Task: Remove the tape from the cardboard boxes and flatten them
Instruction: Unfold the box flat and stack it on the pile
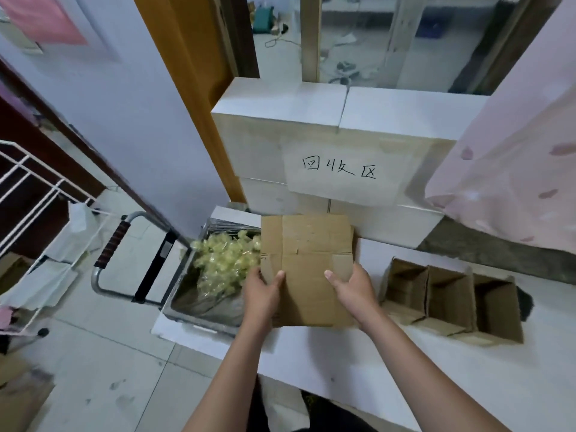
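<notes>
A flattened cardboard box (pixel 308 269) is shown lying on the white table (pixel 389 369), its long axis running away from the person toward the wall block bearing a handwritten label (pixel 341 171). It is gripped at its near half from both sides: the left hand (pixel 265 289) on the left edge, the right hand (pixel 352 289) on the right edge, each thumb laid on top, the other fingers hidden beneath. Both hands are equally near. Crumpled tape (pixel 224 260) fills a metal tray (pixel 177 302) to the left; three unflattened boxes (pixel 452 302) stand open to the right, nearer the right hand.
</notes>
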Motion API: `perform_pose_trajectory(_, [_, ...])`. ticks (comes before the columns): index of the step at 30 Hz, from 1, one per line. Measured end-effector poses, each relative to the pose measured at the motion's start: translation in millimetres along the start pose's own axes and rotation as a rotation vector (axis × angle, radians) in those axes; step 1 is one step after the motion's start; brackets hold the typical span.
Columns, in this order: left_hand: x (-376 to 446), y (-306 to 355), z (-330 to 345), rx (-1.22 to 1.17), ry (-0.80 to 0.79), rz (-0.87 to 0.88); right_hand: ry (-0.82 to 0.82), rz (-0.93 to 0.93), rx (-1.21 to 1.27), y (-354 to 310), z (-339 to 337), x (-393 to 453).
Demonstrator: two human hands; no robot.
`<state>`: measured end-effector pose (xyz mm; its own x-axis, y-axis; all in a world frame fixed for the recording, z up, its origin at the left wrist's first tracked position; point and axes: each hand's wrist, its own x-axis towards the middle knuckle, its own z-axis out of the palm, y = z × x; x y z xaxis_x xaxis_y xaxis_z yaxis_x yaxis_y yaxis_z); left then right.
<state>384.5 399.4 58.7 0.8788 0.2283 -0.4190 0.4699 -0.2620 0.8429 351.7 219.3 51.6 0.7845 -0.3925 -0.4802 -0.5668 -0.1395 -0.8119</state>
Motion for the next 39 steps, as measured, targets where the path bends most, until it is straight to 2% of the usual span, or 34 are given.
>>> perform_pose_trajectory(11, [77, 22, -5, 0.142, -0.285, 0.073, 0.269, 0.156, 0.145, -17, 44, 6])
perform_pose_trajectory(19, [102, 26, -3, 0.210, -0.410, 0.023, 0.440, 0.196, 0.231, -21, 63, 5])
perform_pose_trajectory(23, [106, 22, 11, 0.245, -0.446, 0.010, 0.447, 0.230, 0.213, -14, 57, 17])
perform_pose_trajectory(29, [114, 16, 35, 0.454, -0.418, 0.006, 0.408, 0.295, 0.151, 1, 47, 51])
perform_pose_trajectory(33, [119, 9, 53, 0.644, -0.451, 0.093, 0.378, 0.323, 0.115, 10, 43, 79])
perform_pose_trajectory(39, [120, -8, 82, 1.037, -0.573, 0.330, 0.330, 0.409, 0.059, 22, 34, 122])
